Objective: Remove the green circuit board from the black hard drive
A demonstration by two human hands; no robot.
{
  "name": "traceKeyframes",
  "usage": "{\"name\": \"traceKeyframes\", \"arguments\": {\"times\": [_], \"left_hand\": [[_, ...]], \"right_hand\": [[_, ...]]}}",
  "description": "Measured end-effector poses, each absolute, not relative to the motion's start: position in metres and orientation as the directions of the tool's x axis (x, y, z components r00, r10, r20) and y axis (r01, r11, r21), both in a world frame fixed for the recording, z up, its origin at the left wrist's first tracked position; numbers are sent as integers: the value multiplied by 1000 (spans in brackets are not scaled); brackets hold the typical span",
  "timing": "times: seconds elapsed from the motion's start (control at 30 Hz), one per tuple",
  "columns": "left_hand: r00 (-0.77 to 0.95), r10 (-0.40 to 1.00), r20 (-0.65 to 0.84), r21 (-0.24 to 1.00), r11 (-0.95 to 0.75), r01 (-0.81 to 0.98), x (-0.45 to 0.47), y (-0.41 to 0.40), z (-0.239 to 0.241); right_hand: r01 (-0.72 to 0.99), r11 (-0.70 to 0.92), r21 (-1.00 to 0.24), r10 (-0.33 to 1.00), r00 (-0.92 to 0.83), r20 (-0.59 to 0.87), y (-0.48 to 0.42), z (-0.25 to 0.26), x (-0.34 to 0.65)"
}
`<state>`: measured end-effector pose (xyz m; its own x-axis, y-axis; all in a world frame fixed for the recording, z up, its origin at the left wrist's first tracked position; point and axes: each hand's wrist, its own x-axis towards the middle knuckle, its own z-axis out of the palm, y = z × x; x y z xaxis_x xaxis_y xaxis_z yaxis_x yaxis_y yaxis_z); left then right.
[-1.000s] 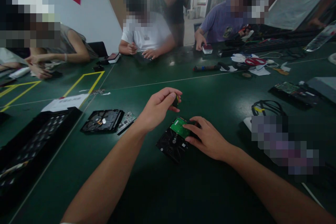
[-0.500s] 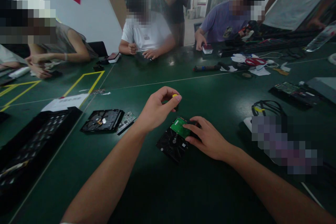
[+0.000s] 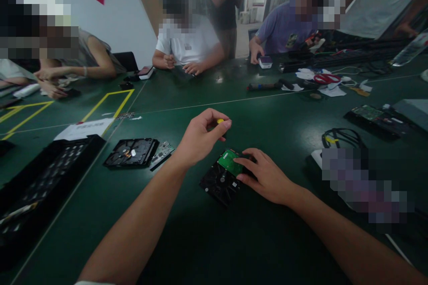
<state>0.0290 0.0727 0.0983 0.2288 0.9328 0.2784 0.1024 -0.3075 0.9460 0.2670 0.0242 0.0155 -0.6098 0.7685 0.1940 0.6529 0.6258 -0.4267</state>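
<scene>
- The green table fills most of the view; its near edge is out of the frame, and the lower middle is too dark to make out.
- Co-workers sit and stand across the far side, their faces pixelated; one in a white shirt has both hands near the tabletop, with whatever is between the fingers too small to tell.
- The black tray at the left is cut off by the frame; its contents are blurred.
- A pale-edged item at the right lies mostly under pixelation, so its kind cannot be told.
- The right hand rests at the right side of the hard drive, fingers bent and apart, a fingertip over the board; whether it grips the drive or only steadies it cannot be told.
- The left hand is raised just above and beyond the drive, thumb and fingers closed on a small yellow-topped object.
- The hard drive lies on the table between the forearms; its right edge is partly covered by fingers.
- The green circuit board sits on the drive's far part.
- The yellow-topped object shows little but its top; fingers hide the rest.
</scene>
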Motion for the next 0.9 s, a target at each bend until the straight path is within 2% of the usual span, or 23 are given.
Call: {"name": "traceKeyframes", "arguments": {"times": [0.23,0.43,0.7,0.9], "left_hand": [[232,933,276,952,-299,70,30,73,98],[249,948,197,980,-189,-55,32,73,99],[188,935,299,937,-325,126,29,74,97],[165,943,291,937,-315,153,28,74,98]], "right_hand": [[656,627,-420,766,-617,180,25,15,267],[652,632,-420,766,-607,210,24,16,265],[658,613,-438,780,-594,199,24,16,265],[661,596,-456,788,-589,177,25,17,266]]}}
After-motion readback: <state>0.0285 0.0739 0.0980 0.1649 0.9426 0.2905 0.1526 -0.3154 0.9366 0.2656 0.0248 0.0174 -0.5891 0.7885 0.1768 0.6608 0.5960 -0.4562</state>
